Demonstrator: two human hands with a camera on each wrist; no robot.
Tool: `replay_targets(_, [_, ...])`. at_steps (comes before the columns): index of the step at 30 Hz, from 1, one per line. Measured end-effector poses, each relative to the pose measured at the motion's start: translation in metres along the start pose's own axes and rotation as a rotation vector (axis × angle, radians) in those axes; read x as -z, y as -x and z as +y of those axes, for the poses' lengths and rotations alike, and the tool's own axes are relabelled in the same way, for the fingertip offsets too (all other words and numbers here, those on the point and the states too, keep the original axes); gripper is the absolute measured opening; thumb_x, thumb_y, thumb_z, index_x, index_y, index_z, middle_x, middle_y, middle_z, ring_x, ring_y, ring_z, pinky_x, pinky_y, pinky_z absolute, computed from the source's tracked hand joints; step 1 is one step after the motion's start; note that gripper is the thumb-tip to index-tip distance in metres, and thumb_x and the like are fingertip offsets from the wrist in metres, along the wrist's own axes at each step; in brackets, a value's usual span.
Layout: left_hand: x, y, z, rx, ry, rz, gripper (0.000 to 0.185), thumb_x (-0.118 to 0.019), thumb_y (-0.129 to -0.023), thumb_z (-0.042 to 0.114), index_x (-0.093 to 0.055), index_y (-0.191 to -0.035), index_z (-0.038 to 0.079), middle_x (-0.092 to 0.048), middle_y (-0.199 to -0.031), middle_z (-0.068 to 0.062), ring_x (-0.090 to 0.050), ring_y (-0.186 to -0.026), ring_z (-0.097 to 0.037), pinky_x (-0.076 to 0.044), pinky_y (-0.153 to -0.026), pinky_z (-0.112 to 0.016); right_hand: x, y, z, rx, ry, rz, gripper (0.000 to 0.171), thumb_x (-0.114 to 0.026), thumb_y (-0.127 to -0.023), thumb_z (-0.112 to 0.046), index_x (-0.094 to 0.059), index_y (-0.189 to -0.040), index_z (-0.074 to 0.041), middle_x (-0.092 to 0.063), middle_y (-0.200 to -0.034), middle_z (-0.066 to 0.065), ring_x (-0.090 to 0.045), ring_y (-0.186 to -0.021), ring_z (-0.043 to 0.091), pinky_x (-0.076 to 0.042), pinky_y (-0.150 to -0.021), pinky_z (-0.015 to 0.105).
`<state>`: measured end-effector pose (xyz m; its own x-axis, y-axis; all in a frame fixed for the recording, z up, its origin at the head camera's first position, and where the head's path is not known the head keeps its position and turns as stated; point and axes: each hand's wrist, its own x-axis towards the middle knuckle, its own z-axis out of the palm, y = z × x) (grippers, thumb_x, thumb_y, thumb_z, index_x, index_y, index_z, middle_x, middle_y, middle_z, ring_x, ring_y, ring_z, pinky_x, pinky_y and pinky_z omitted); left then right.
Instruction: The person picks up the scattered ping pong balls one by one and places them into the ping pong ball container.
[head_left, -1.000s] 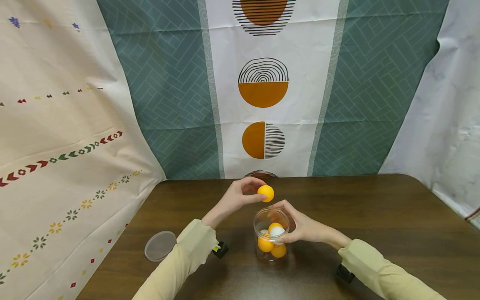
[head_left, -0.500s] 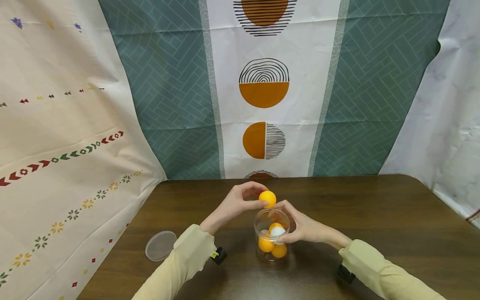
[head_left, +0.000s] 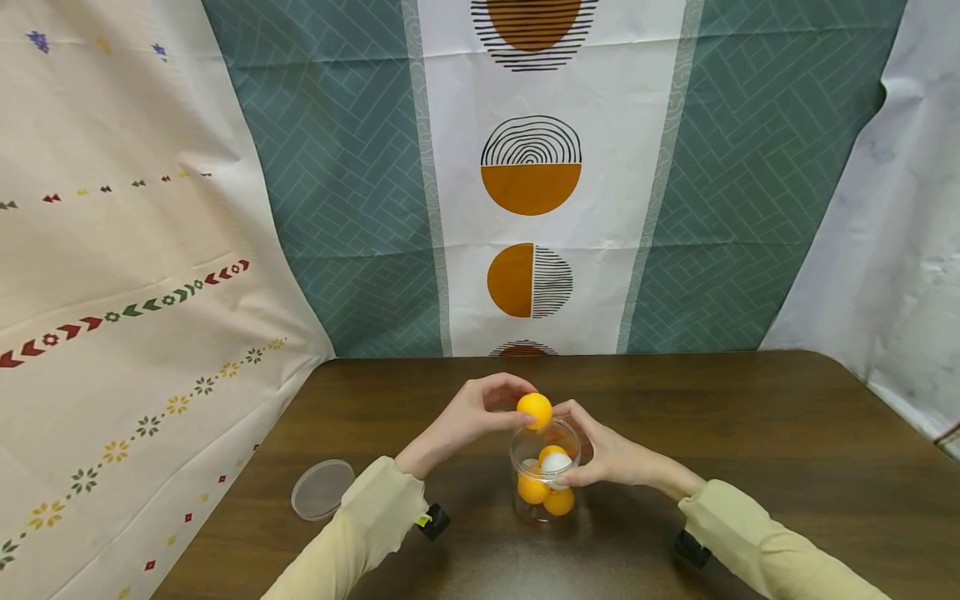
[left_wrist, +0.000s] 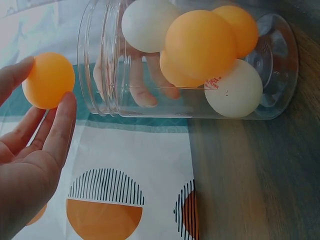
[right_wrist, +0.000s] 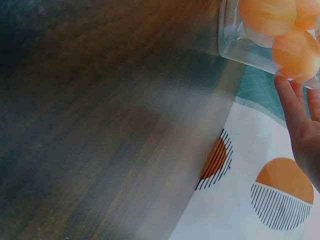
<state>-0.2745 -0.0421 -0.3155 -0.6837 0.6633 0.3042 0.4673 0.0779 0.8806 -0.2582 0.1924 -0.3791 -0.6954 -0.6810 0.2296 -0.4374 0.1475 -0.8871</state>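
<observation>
Pinched between the thumb and fingertips of my left hand (head_left: pixel 472 415) is an orange ping-pong ball (head_left: pixel 535 411), held just over the mouth of a clear jar. In the left wrist view that ball (left_wrist: pixel 50 81) is outside the rim, apart from it. The clear jar (head_left: pixel 525 512) stands upright on the table with several orange and white ping-pong balls (left_wrist: pixel 200 45) inside. My right hand (head_left: pixel 611 454) grips the jar's upper part from the right, thumb in front and fingers behind. In the right wrist view, fingers (right_wrist: pixel 287 97) touch the jar wall.
A round translucent lid (head_left: pixel 322 490) lies on the brown wooden table (head_left: pixel 720 417), left of the jar beside the left sleeve. Patterned cloths (head_left: pixel 360 208) hang behind the table and along its sides.
My left hand has lowered the orange ping-pong ball toward the jar's mouth. The right hand keeps its hold on the jar, which stays in place.
</observation>
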Motion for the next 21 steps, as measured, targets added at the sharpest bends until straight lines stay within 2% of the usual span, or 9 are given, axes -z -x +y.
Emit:
replay_targets(3, [0.0, 0.001, 0.004, 0.004, -0.007, -0.011, 0.029, -0.065, -0.083, 0.008, -0.059, -0.11, 0.001, -0.06, -0.105, -0.007, -0.054, -0.095, -0.024, -0.045, -0.08, -0.035, -0.001, 0.0, -0.001, -0.009, 0.002, 0.005, 0.064, -0.069, -0.078, -0.013, -0.026, -0.125, -0.009, -0.035, -0.125, 0.018, -0.035, -0.114, 0.037, -0.043, -0.081, 0.043])
replay_targets(7, [-0.001, 0.002, 0.01, 0.011, -0.008, -0.021, 0.03, -0.064, -0.083, 0.005, -0.058, -0.111, -0.002, -0.059, -0.105, -0.009, -0.054, -0.095, -0.025, -0.045, -0.081, -0.034, 0.001, 0.0, 0.012, -0.024, 0.015, 0.014, 0.065, -0.069, -0.077, -0.015, -0.026, -0.126, -0.014, -0.036, -0.126, 0.014, -0.036, -0.114, 0.032, -0.043, -0.081, 0.041])
replay_targets(15, [-0.002, 0.002, 0.008, 0.001, 0.017, -0.031, 0.029, -0.063, -0.083, 0.003, -0.057, -0.111, -0.003, -0.059, -0.105, -0.01, -0.054, -0.096, -0.027, -0.045, -0.081, -0.034, -0.002, 0.0, -0.008, -0.012, -0.001, 0.01, 0.064, -0.069, -0.077, -0.014, -0.027, -0.124, -0.009, -0.036, -0.124, 0.013, -0.035, -0.113, 0.038, -0.042, -0.082, 0.047])
replay_targets(21, [-0.001, 0.002, 0.009, -0.01, 0.018, -0.04, 0.029, -0.063, -0.083, 0.001, -0.057, -0.11, -0.005, -0.059, -0.105, -0.011, -0.053, -0.095, -0.028, -0.046, -0.08, -0.034, 0.0, 0.0, 0.01, -0.021, 0.019, 0.014, 0.065, -0.07, -0.077, -0.016, -0.027, -0.125, -0.014, -0.036, -0.126, 0.009, -0.036, -0.115, 0.031, -0.041, -0.083, 0.046])
